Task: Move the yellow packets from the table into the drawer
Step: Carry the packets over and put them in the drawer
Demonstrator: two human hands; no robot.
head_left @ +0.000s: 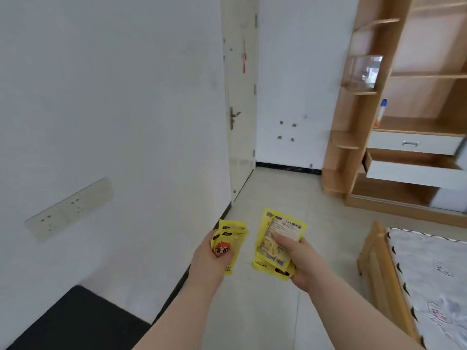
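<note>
Pickup looks done, delivery is not: the left grip (211, 256) curls round a fan of yellow packets (233, 242), the right grip (302, 260) pinches a second bunch (274, 238) under its thumb, and the open drawer (414, 169) sits well ahead, up-right of both grips

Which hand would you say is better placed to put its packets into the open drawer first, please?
Probably the right hand: like the left hand, it grips yellow packets, but the open drawer lies ahead on its side.
</note>
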